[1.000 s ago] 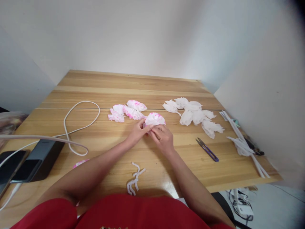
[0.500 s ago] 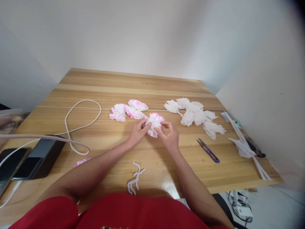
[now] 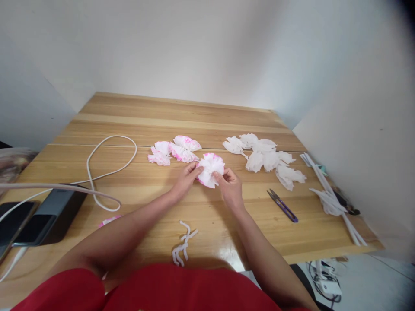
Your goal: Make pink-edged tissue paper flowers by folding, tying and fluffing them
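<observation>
A white tissue paper flower (image 3: pixel 211 169) with pink-tinged edges is held above the table, its layers fanned into a round. My left hand (image 3: pixel 187 179) pinches its left edge between thumb and fingers. At the lower right edge, my right hand (image 3: pixel 231 186) grips it with thumb on top and fingers behind. Just beyond my left hand lie gathered pink-edged tissue bunches (image 3: pixel 184 149) and a smaller pink-edged one (image 3: pixel 160 153). Several short white fuzzy strips (image 3: pixel 185 244) rest on the wood in front of my body.
White tissue bunches (image 3: pixel 264 154) lie at the back right. Purple-handled thread snips (image 3: pixel 282 206) sit nearer me, beside long white sticks (image 3: pixel 327 185). To the left are a looped white cable (image 3: pixel 112 173), a dark box (image 3: pixel 63 211) and a phone (image 3: pixel 14 216). My left forearm partly covers another pink-edged piece (image 3: pixel 109 220).
The flower has been spread flatter and rounder, with more of its white centre showing. My right thumb has shifted slightly on its edge; both hands keep hold.
</observation>
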{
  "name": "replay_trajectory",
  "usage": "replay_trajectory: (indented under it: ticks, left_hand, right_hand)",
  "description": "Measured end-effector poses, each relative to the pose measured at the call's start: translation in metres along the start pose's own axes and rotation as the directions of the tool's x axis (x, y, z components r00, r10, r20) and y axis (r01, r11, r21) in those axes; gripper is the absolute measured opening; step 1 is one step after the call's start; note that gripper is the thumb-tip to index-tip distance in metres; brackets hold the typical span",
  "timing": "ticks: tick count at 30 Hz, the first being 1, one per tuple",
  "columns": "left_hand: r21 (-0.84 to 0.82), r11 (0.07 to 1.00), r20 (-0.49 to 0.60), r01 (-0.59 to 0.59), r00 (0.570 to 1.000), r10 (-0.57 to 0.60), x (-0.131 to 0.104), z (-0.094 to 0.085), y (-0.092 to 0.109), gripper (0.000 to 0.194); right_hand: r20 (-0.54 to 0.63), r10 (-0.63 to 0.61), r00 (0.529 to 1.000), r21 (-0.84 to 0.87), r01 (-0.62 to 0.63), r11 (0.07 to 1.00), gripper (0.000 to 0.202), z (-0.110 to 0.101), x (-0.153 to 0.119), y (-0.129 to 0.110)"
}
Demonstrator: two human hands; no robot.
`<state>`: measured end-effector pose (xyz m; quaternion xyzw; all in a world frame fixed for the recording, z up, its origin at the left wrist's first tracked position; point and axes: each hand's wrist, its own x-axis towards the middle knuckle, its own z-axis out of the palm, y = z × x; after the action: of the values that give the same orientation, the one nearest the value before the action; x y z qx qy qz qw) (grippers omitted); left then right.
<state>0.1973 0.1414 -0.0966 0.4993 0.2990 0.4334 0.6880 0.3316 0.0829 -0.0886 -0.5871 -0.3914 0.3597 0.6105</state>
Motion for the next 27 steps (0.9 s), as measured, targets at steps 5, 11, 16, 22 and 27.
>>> replay_trajectory:
  ticks: [5, 11, 16, 22, 27]
  left_hand:
    - [0.235, 0.969, 0.035, -0.074, 0.997, 0.068, -0.003, 0.0, 0.009, 0.026]
    - [0.343, 0.934, 0.009, -0.099, 0.995, 0.102, -0.002, -0.001, 0.004, 0.027]
    - [0.314, 0.943, -0.045, -0.107, 0.991, 0.127, -0.001, -0.003, -0.002, 0.038]
    - [0.456, 0.86, 0.068, -0.228, 0.973, 0.222, -0.006, -0.003, -0.001, 0.039]
    - [0.493, 0.832, 0.153, -0.255, 0.967, 0.206, -0.01, -0.003, 0.0, 0.04]
  right_hand:
    - [0.025, -0.357, 0.934, -0.403, 0.336, 0.851, 0.022, -0.001, -0.006, -0.001]
    - [0.185, -0.557, 0.81, -0.531, 0.559, 0.637, 0.016, -0.001, -0.007, 0.004]
    - [0.125, -0.369, 0.921, -0.435, 0.386, 0.814, 0.016, 0.0, -0.006, 0.002]
    - [0.149, -0.221, 0.964, -0.382, 0.262, 0.886, 0.022, -0.002, -0.005, -0.003]
    - [0.113, -0.24, 0.964, -0.443, 0.265, 0.856, 0.03, -0.002, -0.006, -0.003]
